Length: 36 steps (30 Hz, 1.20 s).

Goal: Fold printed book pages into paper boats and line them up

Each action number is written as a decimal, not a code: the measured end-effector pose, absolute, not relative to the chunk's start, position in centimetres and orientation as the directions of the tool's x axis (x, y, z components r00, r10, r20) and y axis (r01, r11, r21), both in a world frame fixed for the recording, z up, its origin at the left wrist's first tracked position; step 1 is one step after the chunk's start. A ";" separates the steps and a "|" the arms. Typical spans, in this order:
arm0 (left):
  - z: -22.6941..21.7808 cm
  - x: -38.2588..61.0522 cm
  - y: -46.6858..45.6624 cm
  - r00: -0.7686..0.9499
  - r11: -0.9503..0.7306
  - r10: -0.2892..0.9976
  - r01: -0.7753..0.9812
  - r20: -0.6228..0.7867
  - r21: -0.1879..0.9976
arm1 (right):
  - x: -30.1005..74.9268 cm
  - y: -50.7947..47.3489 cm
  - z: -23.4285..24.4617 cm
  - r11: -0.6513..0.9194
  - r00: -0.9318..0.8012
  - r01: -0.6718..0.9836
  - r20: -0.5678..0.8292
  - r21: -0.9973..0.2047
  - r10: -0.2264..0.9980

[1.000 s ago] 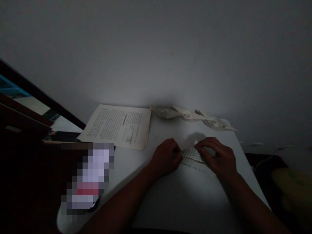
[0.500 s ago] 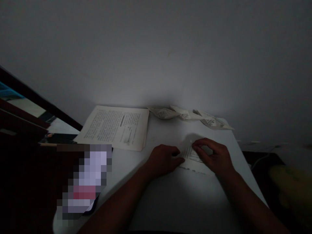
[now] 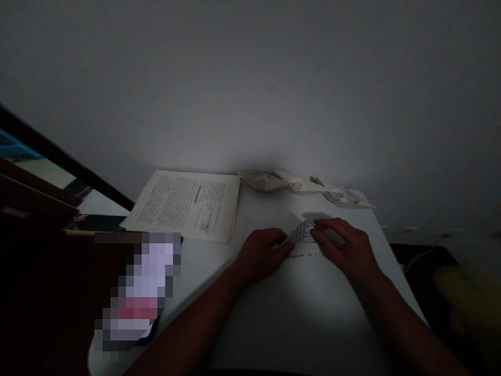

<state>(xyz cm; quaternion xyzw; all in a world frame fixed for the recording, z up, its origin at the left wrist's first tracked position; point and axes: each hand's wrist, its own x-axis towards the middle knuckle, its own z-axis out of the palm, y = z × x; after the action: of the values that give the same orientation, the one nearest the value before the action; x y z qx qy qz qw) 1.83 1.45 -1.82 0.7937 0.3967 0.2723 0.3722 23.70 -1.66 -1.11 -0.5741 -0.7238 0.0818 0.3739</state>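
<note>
A partly folded sheet of printed paper (image 3: pixel 300 236) is between my two hands, just above the white table, its upper part coming to a peak. My left hand (image 3: pixel 266 251) pinches the paper's left end between thumb and fingers. At the right, my right hand (image 3: pixel 344 243) has its thumb and fingertips on the upper right side of the same paper. Strips of print show on the folded faces and along the lower edge. The picture is dim, and the fingertips partly cover the paper.
Several folded paper boats (image 3: pixel 268 181) stand along the wall at the table's back edge. A stack of printed sheets (image 3: pixel 183 203) lies at the back left. A phone (image 3: pixel 144 292), blurred out, rests on the table's left edge. The white table (image 3: pixel 274 324) ends at a dark gap on the right.
The folded paper has risen off the table and tilted up. My left hand has closed on its left end, and my right hand has shifted slightly at its upper side.
</note>
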 end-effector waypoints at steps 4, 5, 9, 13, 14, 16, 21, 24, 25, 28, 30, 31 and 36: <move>-1.8 1.8 1.5 0.590 -0.481 0.789 0.419 0.172 0.770 | 23.2 -1.7 -0.6 0.452 -0.156 0.732 0.521 -0.509 0.839; -1.8 1.8 1.5 0.600 -0.485 0.783 0.422 0.166 0.765 | 23.2 -1.7 -0.6 0.477 -0.163 0.718 0.544 -0.507 0.823; -1.7 1.6 1.5 0.581 -0.455 0.801 0.438 0.142 0.775 | 23.5 -1.7 -0.4 0.506 -0.154 0.733 0.613 -0.455 0.775; -1.9 1.5 1.5 0.560 -0.436 0.818 0.453 0.132 0.777 | 23.7 -1.8 -0.1 0.459 -0.130 0.791 0.622 -0.404 0.772; -1.9 1.5 1.5 0.557 -0.442 0.819 0.460 0.138 0.770 | 23.8 -1.8 0.0 0.451 -0.125 0.797 0.620 -0.403 0.774; -2.1 1.6 1.4 0.549 -0.460 0.822 0.478 0.155 0.748 | 23.9 -1.7 0.0 0.442 -0.116 0.800 0.618 -0.406 0.778; -2.3 1.7 1.5 0.525 -0.504 0.824 0.503 0.215 0.702 | 24.2 -1.6 -0.2 0.436 -0.103 0.796 0.616 -0.420 0.781; -2.2 1.7 1.6 0.509 -0.504 0.830 0.512 0.227 0.695 | 24.2 -1.6 -0.1 0.429 -0.089 0.794 0.616 -0.430 0.782; -2.1 1.6 1.6 0.504 -0.498 0.834 0.516 0.224 0.697 | 24.3 -1.6 -0.1 0.430 -0.090 0.795 0.617 -0.428 0.782; -2.1 1.5 1.6 0.495 -0.472 0.846 0.518 0.200 0.714 | 24.4 -1.6 -0.1 0.427 -0.095 0.802 0.616 -0.418 0.782; -2.2 1.5 1.7 0.496 -0.463 0.846 0.502 0.195 0.731 | 24.5 -1.6 -0.1 0.416 -0.086 0.805 0.610 -0.423 0.787; -2.3 1.5 1.7 0.496 -0.462 0.845 0.490 0.199 0.739 | 24.5 -1.6 -0.1 0.413 -0.080 0.803 0.609 -0.430 0.789; -2.7 1.5 1.9 0.495 -0.459 0.845 0.475 0.204 0.751 | 24.3 -1.9 0.1 0.479 -0.089 0.740 0.637 -0.472 0.766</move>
<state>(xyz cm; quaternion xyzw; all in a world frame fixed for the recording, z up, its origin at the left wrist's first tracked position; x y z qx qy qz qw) 1.51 1.87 -2.66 0.8035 0.4106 0.2898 0.3191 24.34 -1.95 0.15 -0.5104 -0.7378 0.0146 0.4415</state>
